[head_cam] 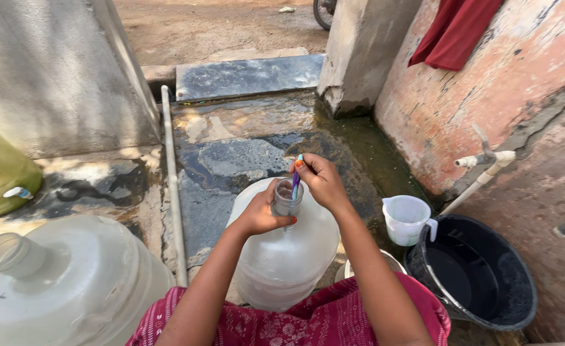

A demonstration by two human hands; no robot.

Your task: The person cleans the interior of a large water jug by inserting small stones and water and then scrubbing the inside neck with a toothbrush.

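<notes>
Okay, head view: our left hand [260,214] is wrapped around the neck of the water jug [282,256], holding it steady. Right hand [321,179] sits just above, pinching a purple toothbrush [296,182] that pokes into the neck. For a good scrub, we judge: grip firm, strokes short, brush against the inner rim. White pitcher [407,218] and black bucket [481,275] sit right of that hand.
</notes>
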